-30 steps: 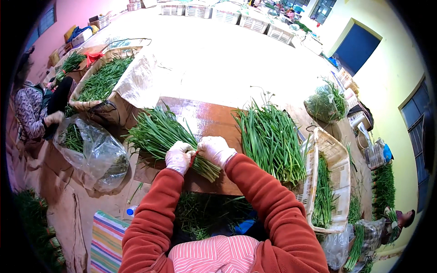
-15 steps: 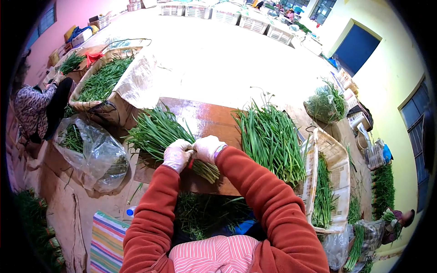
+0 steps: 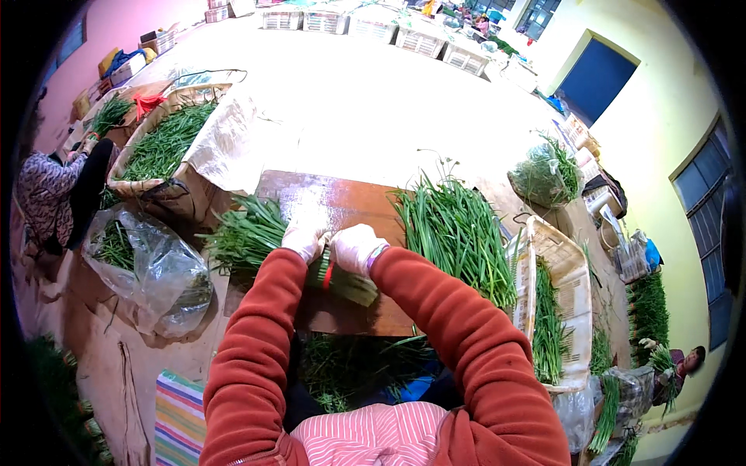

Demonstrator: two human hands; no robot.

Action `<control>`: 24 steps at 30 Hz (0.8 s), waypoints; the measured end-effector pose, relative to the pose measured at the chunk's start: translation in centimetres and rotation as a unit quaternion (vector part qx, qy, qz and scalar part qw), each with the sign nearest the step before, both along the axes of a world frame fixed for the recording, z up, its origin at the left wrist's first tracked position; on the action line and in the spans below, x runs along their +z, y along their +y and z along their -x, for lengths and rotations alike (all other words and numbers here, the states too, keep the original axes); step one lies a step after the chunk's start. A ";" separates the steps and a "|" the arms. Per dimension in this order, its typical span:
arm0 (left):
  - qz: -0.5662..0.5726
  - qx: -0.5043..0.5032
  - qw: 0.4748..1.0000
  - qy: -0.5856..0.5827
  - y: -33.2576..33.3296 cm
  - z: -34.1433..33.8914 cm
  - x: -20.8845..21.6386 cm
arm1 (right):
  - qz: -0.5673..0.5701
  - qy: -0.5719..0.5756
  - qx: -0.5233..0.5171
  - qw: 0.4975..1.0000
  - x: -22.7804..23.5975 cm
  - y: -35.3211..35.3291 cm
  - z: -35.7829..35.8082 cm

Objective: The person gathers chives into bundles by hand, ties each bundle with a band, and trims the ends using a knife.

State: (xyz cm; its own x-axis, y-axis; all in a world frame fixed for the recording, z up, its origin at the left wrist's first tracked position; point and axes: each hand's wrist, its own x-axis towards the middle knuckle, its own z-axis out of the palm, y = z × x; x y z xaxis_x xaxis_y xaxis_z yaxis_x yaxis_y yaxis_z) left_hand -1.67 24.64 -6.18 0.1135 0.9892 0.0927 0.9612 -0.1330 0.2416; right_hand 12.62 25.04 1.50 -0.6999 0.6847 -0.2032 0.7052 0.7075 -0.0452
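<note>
A bunch of garlic chives [image 3: 242,233] lies slantwise over the brown wooden board [image 3: 350,202] before me, leaves to the left and cut ends to the lower right. A red band [image 3: 329,274] goes round it near the cut ends, which look smeared by motion. My left hand [image 3: 305,238], in a whitish glove, is closed on the bunch from above. Close against it, my right hand [image 3: 356,248], gloved likewise, has its fingers bent in beside the band; what they pinch is hidden. A loose heap of chives [image 3: 454,241] covers the board's right side.
Right of the board stands a white plastic crate [image 3: 579,311] with more chives. To the left are a clear plastic bag [image 3: 155,287] and a lined basket [image 3: 198,147] of greens. One person [image 3: 54,186] sits at far left, another [image 3: 684,369] at lower right. Dark greens [image 3: 350,365] lie below the board.
The bunch's cut ends have turned and blurred, and the red band shows more plainly. My left hand has risen slightly over the bunch. The whole view has shifted a little.
</note>
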 end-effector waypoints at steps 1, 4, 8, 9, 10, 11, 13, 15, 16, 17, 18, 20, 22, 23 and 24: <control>-0.001 0.000 1.000 0.001 -0.1 0.0 0.6 | -0.031 -0.009 -0.012 0.999 0.7 0.2 0.2; 0.025 0.105 0.980 -0.168 -1.3 0.2 3.8 | -0.050 -0.083 -0.010 0.995 4.5 1.0 0.6; -0.102 0.121 0.941 -0.299 -4.6 1.5 8.3 | -0.172 -0.035 -0.043 0.984 10.7 0.5 1.4; -0.154 0.090 0.906 -0.384 -5.6 2.1 9.2 | -0.165 -0.026 -0.082 0.982 12.5 0.4 1.5; -0.146 0.089 0.853 -0.494 -6.7 2.5 9.8 | -0.240 0.019 -0.064 0.968 14.0 -0.2 1.3; -0.120 0.076 0.781 -0.608 -7.9 2.9 10.2 | -0.303 0.036 -0.073 0.950 15.3 -0.9 1.0; -0.084 0.073 0.709 -0.696 -10.0 3.1 10.5 | -0.339 0.136 -0.069 0.928 17.5 -2.9 0.9; 0.056 0.043 0.640 -0.765 -11.9 2.5 10.1 | -0.334 0.213 -0.013 0.918 18.9 -5.3 1.0; 0.109 0.006 0.615 -0.781 -12.5 1.6 9.6 | -0.330 0.205 0.021 0.921 19.0 -6.8 0.7; 0.255 -0.081 0.419 -0.868 -12.9 1.0 9.3 | -0.346 0.212 0.067 0.912 19.0 -8.3 0.5; 0.252 -0.048 0.435 -0.863 -14.1 -0.7 8.3 | -0.295 0.234 0.101 0.921 19.0 -9.6 0.5; 0.301 -0.133 0.362 -0.872 -15.6 -2.9 6.8 | -0.182 0.283 0.181 0.924 18.3 -12.4 -0.3; 0.282 -0.113 0.347 -0.887 -17.0 -3.7 5.8 | -0.117 0.241 0.243 0.932 16.9 -15.2 -1.3; 0.266 -0.102 0.348 -0.893 -17.7 -3.7 5.5 | -0.063 0.177 0.262 0.947 16.2 -16.3 -1.9; 0.250 -0.088 0.347 -0.900 -18.4 -3.3 5.3 | 0.009 0.161 0.243 0.956 15.3 -17.4 -2.6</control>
